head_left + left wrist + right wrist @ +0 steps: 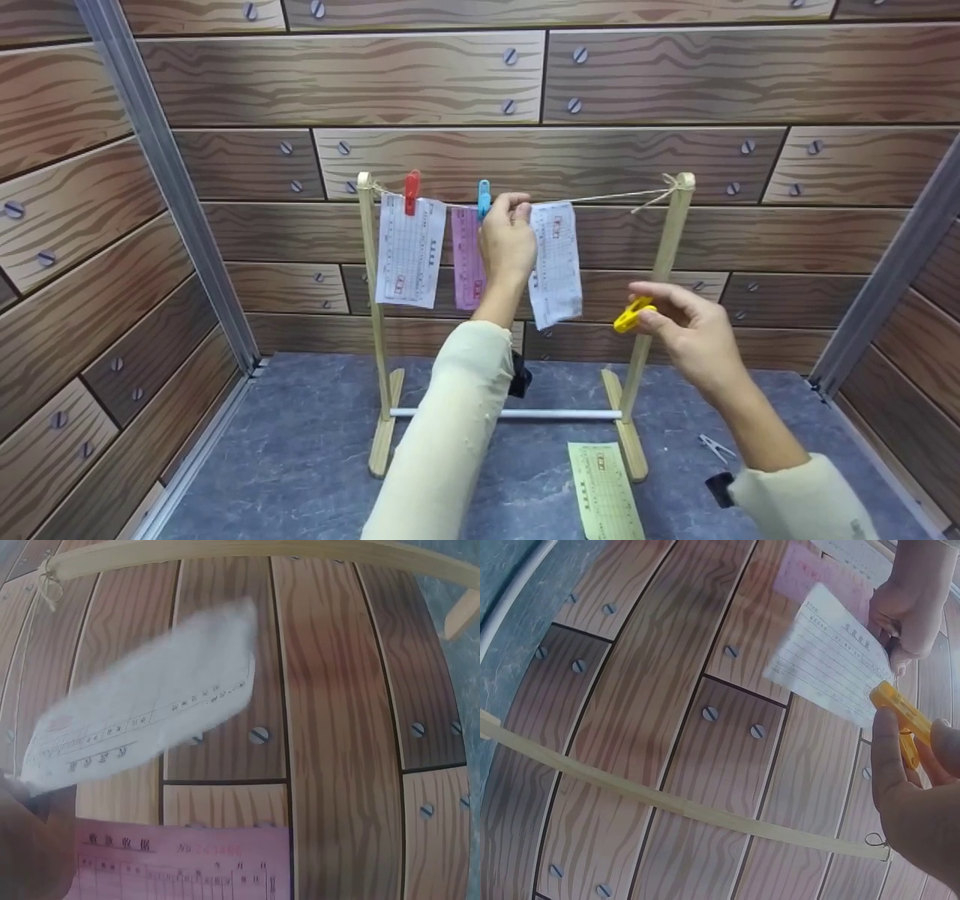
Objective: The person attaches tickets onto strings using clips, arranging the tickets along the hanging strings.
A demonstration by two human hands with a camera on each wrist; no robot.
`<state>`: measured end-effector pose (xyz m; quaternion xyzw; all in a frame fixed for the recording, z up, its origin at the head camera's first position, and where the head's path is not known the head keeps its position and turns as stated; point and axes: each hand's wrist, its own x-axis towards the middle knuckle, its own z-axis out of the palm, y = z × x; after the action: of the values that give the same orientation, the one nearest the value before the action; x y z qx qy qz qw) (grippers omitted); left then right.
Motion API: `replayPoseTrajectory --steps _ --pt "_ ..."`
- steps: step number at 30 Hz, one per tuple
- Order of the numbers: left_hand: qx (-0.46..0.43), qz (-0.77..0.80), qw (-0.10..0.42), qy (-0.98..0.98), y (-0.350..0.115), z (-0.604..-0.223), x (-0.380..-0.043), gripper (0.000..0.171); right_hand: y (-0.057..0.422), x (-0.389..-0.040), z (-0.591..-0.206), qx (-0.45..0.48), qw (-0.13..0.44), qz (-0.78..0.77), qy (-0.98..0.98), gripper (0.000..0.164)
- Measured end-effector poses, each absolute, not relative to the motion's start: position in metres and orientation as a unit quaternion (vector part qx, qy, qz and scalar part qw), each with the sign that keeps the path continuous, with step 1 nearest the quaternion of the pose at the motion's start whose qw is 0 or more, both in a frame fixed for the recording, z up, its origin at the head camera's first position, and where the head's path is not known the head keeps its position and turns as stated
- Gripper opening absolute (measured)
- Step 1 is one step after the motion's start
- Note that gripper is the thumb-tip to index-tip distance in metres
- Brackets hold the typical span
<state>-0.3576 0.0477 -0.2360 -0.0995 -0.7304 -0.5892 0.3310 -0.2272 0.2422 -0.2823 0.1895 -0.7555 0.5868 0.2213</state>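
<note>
My left hand [508, 236] is up at the string, pinching the top left corner of a white printed slip [556, 259], which hangs down to its right. In the left wrist view that slip [142, 694] looks blurred. Just left of the hand, a blue clothespin [484, 196] holds a pink slip [466, 259], partly hidden by the wrist. Farther left, a red clothespin [412, 193] fixes another white slip [409, 251] to the string [615, 196]. Lower right, my right hand [694, 337] pinches a yellow clothespin [634, 314] between thumb and fingers, away from the slips.
The string spans two wooden posts [667, 240] on feet joined by a white rod [562, 414]. On the grey tabletop [300, 435] lie a green slip [606, 487] and a grey clothespin [716, 448], near the right foot. Wood-patterned walls [420, 82] enclose the table.
</note>
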Motion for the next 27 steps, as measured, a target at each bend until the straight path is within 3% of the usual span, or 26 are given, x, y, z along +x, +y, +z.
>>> replayPoseTrajectory --steps 6,14,27 --pt "-0.202 -0.648 0.285 -0.677 0.043 -0.234 -0.358 0.024 0.242 -0.226 -0.282 0.200 0.217 0.585 -0.755 0.028" --pt "-0.036 -0.596 0.319 -0.736 0.047 -0.227 -0.354 0.016 0.238 -0.227 -0.281 0.200 0.216 0.586 -0.755 0.028" --pt "-0.047 -0.531 0.322 -0.782 0.048 -0.227 -0.352 0.012 0.234 -0.228 -0.250 0.204 0.245 0.588 -0.743 0.032"
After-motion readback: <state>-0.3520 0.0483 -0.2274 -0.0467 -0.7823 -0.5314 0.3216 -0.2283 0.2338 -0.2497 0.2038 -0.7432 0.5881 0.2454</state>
